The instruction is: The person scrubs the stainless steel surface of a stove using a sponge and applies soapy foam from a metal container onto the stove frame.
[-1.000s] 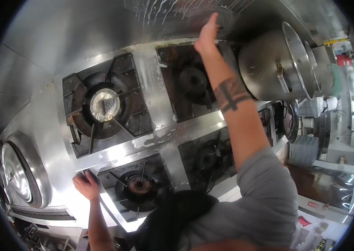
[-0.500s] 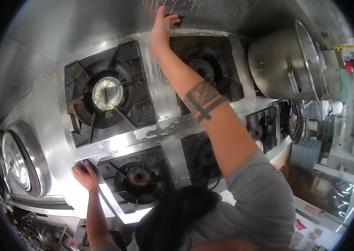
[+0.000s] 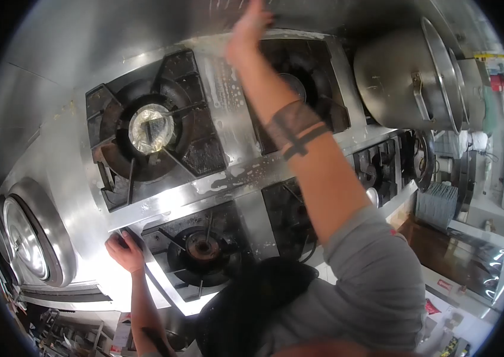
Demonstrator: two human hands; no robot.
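My right hand (image 3: pixel 247 34), blurred, is raised at the steel back wall (image 3: pixel 162 30), above the rear burners. A dark pad shows beside its fingers, mostly hidden. White streaks of suds mark the wall near it. My left hand (image 3: pixel 125 251) is at the front left corner of the steel stove top (image 3: pixel 150 213), its fingers curled over something dark that I cannot make out. Rear left is a burner grate (image 3: pixel 198 149) with foil round its centre. A front burner (image 3: pixel 203 247) lies right of my left hand. Wet, soapy patches cover the steel strips between the burners.
Large steel pots (image 3: pixel 389 80) lie on their sides at the back right. Round metal lids (image 3: pixel 25 238) lean at the far left. Another burner (image 3: pixel 377 166) is right of my right arm. Shelves and a stack of grey trays (image 3: pixel 436 205) are at the right.
My right hand swept left along the back wall, then moved slightly right and up in view. My left hand has stayed at the stove's corner. The view has shifted slightly.
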